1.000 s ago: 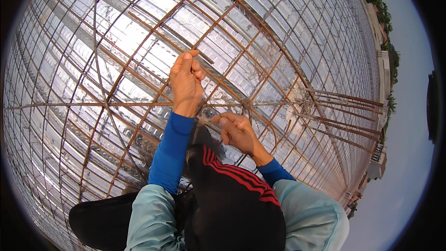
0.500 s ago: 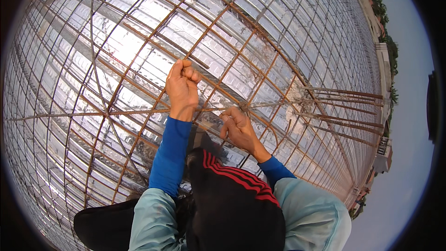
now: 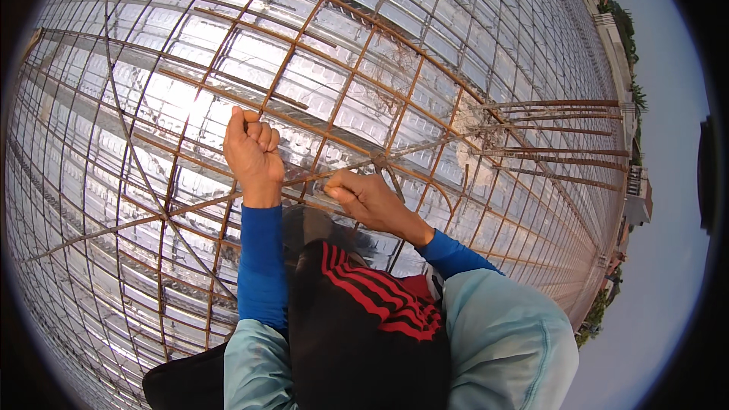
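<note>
Looking down from a person's head onto a wide grid of rusty steel rebar (image 3: pixel 425 68) laid over silvery sheeting (image 3: pixel 364 114). Left hand (image 3: pixel 252 153) is clenched in a fist around one bar of the mesh, knuckles up. Right hand (image 3: pixel 366 199) is curled closed just beside it, gripping a bar near a crossing; whether it also holds a small tool cannot be told. Both forearms wear blue sleeves (image 3: pixel 262 258). Upright bars (image 3: pixel 547 129) stand at the right
</note>
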{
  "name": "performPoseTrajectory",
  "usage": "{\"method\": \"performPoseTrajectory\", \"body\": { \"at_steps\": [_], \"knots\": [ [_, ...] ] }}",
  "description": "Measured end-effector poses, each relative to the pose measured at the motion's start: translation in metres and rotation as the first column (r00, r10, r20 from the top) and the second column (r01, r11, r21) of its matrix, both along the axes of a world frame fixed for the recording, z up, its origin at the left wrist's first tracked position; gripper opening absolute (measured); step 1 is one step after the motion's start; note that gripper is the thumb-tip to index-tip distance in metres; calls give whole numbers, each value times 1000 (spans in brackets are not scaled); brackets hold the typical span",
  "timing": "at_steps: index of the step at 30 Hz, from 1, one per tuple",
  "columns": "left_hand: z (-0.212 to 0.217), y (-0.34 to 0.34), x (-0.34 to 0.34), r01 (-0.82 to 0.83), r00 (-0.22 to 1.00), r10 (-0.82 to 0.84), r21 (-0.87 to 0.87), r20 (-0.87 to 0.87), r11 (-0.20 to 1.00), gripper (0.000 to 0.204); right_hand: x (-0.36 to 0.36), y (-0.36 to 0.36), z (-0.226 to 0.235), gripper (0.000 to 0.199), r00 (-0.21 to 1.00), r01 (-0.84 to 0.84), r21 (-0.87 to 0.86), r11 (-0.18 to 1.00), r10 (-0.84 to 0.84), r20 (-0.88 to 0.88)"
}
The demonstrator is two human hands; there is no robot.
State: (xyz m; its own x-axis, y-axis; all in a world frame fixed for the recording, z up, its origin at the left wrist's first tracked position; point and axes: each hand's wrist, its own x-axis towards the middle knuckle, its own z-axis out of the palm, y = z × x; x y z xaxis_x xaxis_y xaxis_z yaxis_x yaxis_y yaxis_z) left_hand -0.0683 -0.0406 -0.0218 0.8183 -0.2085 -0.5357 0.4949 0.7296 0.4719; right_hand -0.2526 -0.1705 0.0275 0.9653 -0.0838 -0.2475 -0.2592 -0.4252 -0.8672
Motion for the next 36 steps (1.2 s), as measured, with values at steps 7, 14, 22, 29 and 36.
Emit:
{"method": "performPoseTrajectory", "body": {
  "at_steps": [7, 14, 22, 29, 36],
  "knots": [
    [-27, 33, 20, 82, 996, -84, -56, -28, 995, 33, 27, -25, -3, 20, 999, -48, 10, 999, 48, 20],
    [0, 90, 63, 193, 981, -194, -113, 3, 975, 32, 151, -100, -36, 23, 907, 381, -17, 925, -370, 201],
    [74, 99, 72, 261, 955, -263, 28, 137, 965, 33, 294, -158, -149, 40, 934, 330, -339, 881, -357, -22],
    [144, 152, 89, 187, 938, -263, 310, 226, 932, 28, 320, -160, -185, 52, 926, 350, -13, 937, -348, -149],
    [199, 215, 123, 179, 862, -420, 603, 285, 777, 27, 307, -182, -189, 38, 928, 350, -355, 867, -372, 9]
  ]
}}
